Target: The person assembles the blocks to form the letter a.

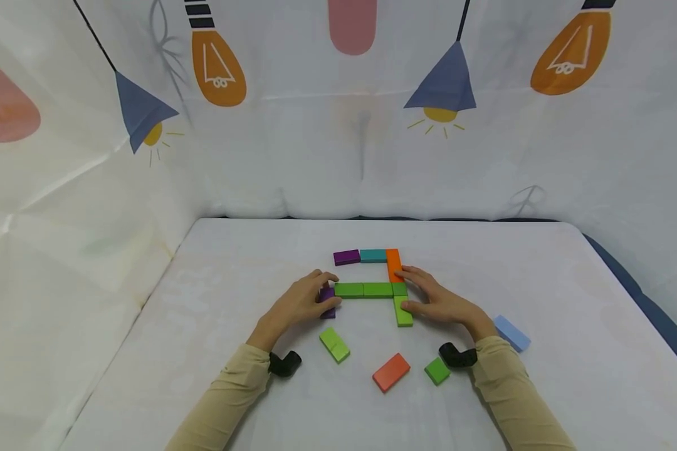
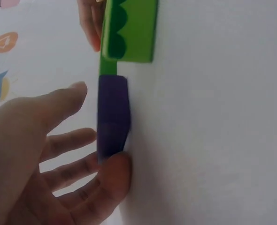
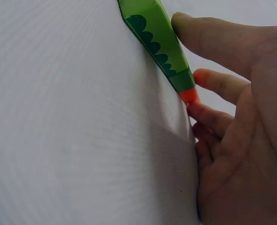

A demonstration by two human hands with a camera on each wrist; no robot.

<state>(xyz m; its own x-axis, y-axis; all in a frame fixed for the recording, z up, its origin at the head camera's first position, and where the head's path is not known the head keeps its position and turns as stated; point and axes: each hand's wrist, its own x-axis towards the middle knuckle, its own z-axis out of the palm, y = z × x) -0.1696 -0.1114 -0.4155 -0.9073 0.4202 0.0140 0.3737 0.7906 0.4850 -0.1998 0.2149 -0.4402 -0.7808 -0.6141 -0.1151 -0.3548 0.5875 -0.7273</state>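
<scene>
At the left end of a row of green blocks (image 1: 377, 290), a dark purple rectangular block (image 2: 113, 112) meets your left hand (image 1: 301, 302), its grip relaxed and wide. Your right hand (image 1: 444, 304), likewise wide, touches an orange rectangular block (image 1: 393, 263) and a lime rectangular block (image 1: 402, 312). Beyond lies a teal block (image 1: 373, 255); nearer you, a coral block (image 1: 392, 373) rests on the white table (image 1: 231, 407).
</scene>
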